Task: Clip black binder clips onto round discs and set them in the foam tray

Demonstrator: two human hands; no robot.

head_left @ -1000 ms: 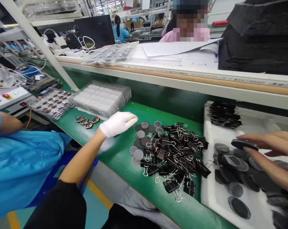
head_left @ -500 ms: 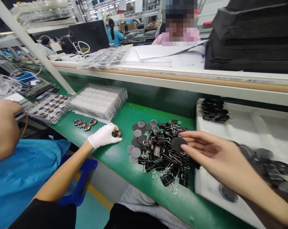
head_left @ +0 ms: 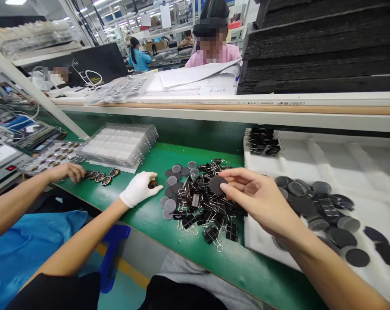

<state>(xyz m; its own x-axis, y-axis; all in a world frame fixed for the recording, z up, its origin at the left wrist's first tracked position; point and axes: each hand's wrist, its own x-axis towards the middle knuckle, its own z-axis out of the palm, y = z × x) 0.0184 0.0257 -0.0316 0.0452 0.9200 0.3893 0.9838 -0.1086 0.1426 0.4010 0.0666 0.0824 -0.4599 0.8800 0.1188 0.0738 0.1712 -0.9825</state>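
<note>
My left hand (head_left: 138, 188), in a white glove, holds a small round part with a dark rim and orange-gold inside (head_left: 152, 184) between thumb and fingers, low over the green bench (head_left: 182, 150). Between the fingertips and thumb of my bare right hand (head_left: 251, 189) is a flat black disc (head_left: 216, 185), above a heap of black binder clips (head_left: 210, 234). Grey and black discs (head_left: 170, 206) lie along the heap's left side. Several round parts like the one in my left hand (head_left: 106, 180) sit in a group farther left.
A co-worker's hand (head_left: 67, 172) touches the left end of that group. Clear trays (head_left: 117, 144) are stacked behind it, with a filled tray (head_left: 54, 156) beside them. A white foam tray (head_left: 298, 161) with discs and clips stands right. A shelf edge (head_left: 195, 113) crosses behind.
The view has swung right, showing more of the foam tray. The co-worker's hand has come down to the round parts. Both my hands still hold their pieces.
</note>
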